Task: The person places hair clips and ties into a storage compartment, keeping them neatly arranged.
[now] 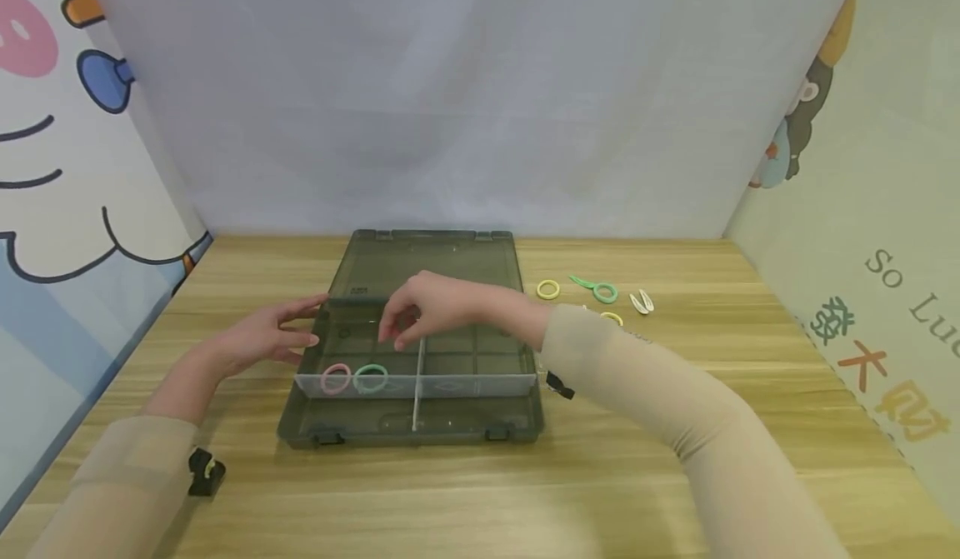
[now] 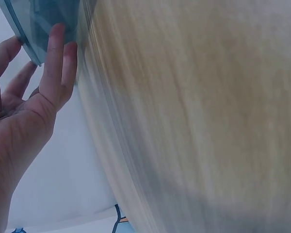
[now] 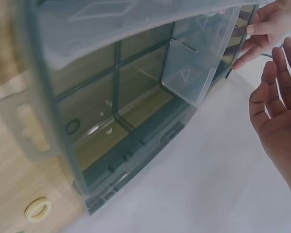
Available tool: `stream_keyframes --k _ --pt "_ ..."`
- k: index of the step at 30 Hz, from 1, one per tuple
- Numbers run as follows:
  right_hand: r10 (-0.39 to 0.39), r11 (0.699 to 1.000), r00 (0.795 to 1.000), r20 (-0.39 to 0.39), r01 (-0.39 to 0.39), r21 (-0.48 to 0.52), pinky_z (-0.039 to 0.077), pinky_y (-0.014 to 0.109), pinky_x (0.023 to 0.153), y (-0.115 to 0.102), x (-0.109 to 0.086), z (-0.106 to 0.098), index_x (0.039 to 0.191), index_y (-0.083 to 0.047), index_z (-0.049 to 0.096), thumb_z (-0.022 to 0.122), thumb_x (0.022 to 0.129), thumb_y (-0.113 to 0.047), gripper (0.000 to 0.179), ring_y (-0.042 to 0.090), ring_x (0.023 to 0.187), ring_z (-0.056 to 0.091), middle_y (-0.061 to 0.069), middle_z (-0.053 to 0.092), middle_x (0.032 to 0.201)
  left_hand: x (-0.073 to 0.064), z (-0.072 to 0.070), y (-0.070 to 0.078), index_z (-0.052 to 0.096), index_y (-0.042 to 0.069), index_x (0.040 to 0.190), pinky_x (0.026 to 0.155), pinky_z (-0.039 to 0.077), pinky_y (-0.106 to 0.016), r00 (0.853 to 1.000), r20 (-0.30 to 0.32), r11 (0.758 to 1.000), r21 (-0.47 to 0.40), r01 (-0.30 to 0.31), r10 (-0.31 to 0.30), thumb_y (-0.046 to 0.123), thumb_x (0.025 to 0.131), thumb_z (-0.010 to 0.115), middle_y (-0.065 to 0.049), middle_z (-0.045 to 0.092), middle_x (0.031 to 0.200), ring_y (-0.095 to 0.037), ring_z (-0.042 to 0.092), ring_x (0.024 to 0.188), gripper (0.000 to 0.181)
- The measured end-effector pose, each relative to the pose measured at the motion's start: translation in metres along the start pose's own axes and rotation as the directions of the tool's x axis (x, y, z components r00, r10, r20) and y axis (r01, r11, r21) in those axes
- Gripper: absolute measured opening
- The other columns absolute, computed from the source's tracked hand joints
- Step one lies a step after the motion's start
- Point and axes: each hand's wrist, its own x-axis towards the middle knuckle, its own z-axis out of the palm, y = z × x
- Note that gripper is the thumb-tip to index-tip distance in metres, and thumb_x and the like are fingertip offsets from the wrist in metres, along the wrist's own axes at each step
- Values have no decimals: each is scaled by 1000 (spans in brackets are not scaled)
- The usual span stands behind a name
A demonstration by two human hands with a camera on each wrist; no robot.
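A dark translucent plastic box lies open on the table, its lid laid back. Clear dividers split it into compartments. A pink ring and a green ring show side by side at the long divider, on the left. My left hand rests its fingertips against the box's left side, fingers extended; the left wrist view shows them at the box edge. Above the left half of the box hovers my right hand, fingers loosely bent. Nothing shows between its fingers in the right wrist view.
Right of the box lie a yellow ring, a green ring with a pointed tail, white clips and another yellow ring, partly hidden by the right sleeve. Printed panels stand left and right, with a pale cloth behind.
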Motion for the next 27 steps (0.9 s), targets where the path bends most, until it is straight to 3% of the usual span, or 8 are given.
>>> stream_keyframes --k 4,10,19,27 --pt "-10 1000 1000 -29 9 -28 50 18 75 2 -16 -8 105 -16 70 68 88 -19 17 3 83 60 -7 68 98 0 -1 -1 9 13 153 90 52 -45 1000 -1 1000 -1 0 0 18 93 60 -29 4 154 -51 32 129 78" --pt "-30 999 997 -72 27 -37 49 23 70 7 -38 -22 104 -17 71 69 87 -20 17 5 80 57 -2 69 99 -1 0 -2 11 13 153 89 52 -45 1000 -10 1000 -8 -5 5 19 94 58 -29 5 153 -51 34 128 76" --pt "-47 998 990 -133 42 -38 50 25 63 18 -66 -37 100 -17 72 71 85 -20 15 7 77 56 -6 68 92 0 -1 -5 11 14 153 89 52 -45 1000 -5 1000 -19 -8 8 16 96 55 -28 5 154 -51 32 129 73" --pt "6 1000 990 -141 -10 -24 50 27 67 27 -92 -48 100 -15 72 72 85 -17 16 10 79 57 -3 68 97 0 -1 -3 11 15 153 88 53 -45 1000 -10 1000 -15 1 -1 14 96 55 -28 5 154 -50 35 128 72"
